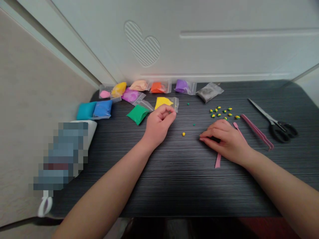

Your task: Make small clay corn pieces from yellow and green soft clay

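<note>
My left hand [159, 124] is closed in a pinch just in front of a bag of yellow clay [163, 102]. Whatever lies between its thumb and fingers is hidden. My right hand [224, 137] rests low over the table, thumb and fingertips pressed together; I cannot make out anything in them. Between the hands sits a small yellow clay ball [183, 134], with tiny green clay bits [194, 124] near it. Pink tool ends [217, 161] stick out from under my right hand. Beyond it lie several small yellow-and-green clay pieces [219, 115].
Pink tweezers [258, 132] and black-handled scissors [281, 127] lie at the right. Bags of clay line the back, among them green [138, 114], orange [158, 87], purple [182, 86] and grey [209, 92]. A blurred-out packet [62, 152] stands at the left by the wall.
</note>
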The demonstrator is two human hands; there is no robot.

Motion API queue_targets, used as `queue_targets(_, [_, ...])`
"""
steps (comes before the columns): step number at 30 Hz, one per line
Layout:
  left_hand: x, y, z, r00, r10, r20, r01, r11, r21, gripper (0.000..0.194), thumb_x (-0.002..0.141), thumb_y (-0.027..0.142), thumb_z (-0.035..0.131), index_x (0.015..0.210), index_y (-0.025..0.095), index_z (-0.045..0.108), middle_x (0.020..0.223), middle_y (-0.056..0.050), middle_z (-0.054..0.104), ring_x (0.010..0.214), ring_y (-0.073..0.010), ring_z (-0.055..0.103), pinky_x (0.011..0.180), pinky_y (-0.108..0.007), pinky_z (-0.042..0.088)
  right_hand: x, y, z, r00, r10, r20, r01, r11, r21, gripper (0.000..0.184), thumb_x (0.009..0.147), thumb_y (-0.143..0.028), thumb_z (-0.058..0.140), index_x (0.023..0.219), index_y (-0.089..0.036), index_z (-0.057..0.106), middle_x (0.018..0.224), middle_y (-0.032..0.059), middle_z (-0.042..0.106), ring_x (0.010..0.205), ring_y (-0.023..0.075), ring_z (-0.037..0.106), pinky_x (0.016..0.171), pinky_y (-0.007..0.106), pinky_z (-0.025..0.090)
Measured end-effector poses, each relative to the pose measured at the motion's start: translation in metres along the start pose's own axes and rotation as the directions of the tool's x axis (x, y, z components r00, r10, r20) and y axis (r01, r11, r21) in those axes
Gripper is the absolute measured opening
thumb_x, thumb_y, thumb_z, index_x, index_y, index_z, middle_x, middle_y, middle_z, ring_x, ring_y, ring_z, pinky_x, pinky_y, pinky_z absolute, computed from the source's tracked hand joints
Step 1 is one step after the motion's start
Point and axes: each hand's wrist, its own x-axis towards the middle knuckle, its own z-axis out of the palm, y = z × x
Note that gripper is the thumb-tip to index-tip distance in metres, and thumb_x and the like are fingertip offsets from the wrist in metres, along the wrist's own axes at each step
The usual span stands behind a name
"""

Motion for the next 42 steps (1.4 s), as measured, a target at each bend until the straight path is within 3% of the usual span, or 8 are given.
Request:
queue_targets(11, [-0.002,0.001,0.001,0.999,0.035,0.032,-0.038,0.994,0.098,0.012,0.077,0.029,0.048,0.075,0.018,0.052,0.055,0.005,0.04,0.048,-0.0088,0.033,0.048,-0.022,0.025,-0.001,-0.004,0.001,0.998,0.015,-0.066,-0.015,1.0,-0.004,0.009,0.079,-0.025,0.052,0.082,-0.022,0.06,0.077,0.001,0.061,0.076,0.0138,0.054,0.074,0.031,0.036])
queue_targets(20, [-0.005,0.005,-0.003,0.999,0.034,0.032,-0.039,0.989,0.145,0.018,0.077,0.035,0.046,0.076,0.019,0.053,0.051,0.006,0.036,0.047,-0.0099,0.032,0.047,-0.022,0.025,-0.002,-0.011,0.002,0.992,0.038,-0.119,-0.043,0.998,-0.037,0.011,0.081,-0.024,0.049,0.083,-0.022,0.059,0.078,0.0018,0.06,0.076,0.0147,0.054,0.072,0.032,0.037])
queue_targets(24, [-0.005,0.008,-0.004,0.997,0.07,0.014,-0.071,0.986,0.15,0.021,0.078,0.037,0.044,0.075,0.019,0.054,0.06,0.003,0.047,0.054,-0.012,0.04,0.052,-0.024,0.029,-0.002,-0.016,0.002,0.983,0.039,-0.177,-0.049,0.997,-0.053,0.01,0.08,-0.021,0.049,0.082,-0.023,0.059,0.076,0.0017,0.06,0.077,0.016,0.054,0.07,0.033,0.038])
queue_targets(31, [-0.011,0.011,-0.008,0.996,0.05,0.075,-0.062,0.985,0.163,0.025,0.078,0.039,0.044,0.08,0.017,0.057,0.061,0.002,0.05,0.055,-0.0127,0.042,0.053,-0.025,0.031,0.001,-0.021,-0.001,0.958,0.048,-0.284,-0.065,0.997,-0.05,0.009,0.078,-0.018,0.051,0.08,-0.023,0.058,0.074,0.0015,0.06,0.074,0.0164,0.054,0.069,0.033,0.04])
queue_targets(34, [-0.011,0.033,-0.015,0.994,0.037,0.098,-0.051,0.988,0.147,0.027,0.077,0.039,0.045,0.081,0.016,0.059,0.067,0.0,0.054,0.061,-0.0139,0.048,0.057,-0.025,0.035,0.011,-0.028,-0.016,0.94,0.071,-0.332,-0.085,0.996,-0.028,0.006,0.078,-0.019,0.052,0.077,-0.021,0.058,0.075,0.0019,0.06,0.075,0.016,0.054,0.071,0.033,0.04])
queue_targets(36, [-0.007,0.061,-0.021,0.992,0.07,0.107,-0.085,0.987,0.139,0.027,0.076,0.039,0.048,0.084,0.016,0.06,0.071,-0.001,0.056,0.067,-0.0148,0.05,0.061,-0.025,0.037,0.022,-0.041,-0.037,0.924,0.077,-0.373,-0.087,0.996,-0.009,0.006,0.078,-0.021,0.052,0.078,-0.021,0.058,0.077,0.0015,0.061,0.077,0.0149,0.053,0.073,0.032,0.039])
queue_targets(42, [-0.008,0.162,-0.038,0.978,0.208,0.005,-0.208,0.978,0.02,0.018,0.076,0.032,0.054,0.088,0.021,0.061,0.082,-0.001,0.06,0.078,-0.0158,0.053,0.071,-0.026,0.04,0.053,-0.098,-0.113,0.761,-0.004,-0.649,0.13,0.981,0.146,0.009,0.071,-0.014,0.059,0.077,-0.021,0.059,0.072,-0.0012,0.059,0.072,0.0125,0.052,0.067,0.028,0.041])
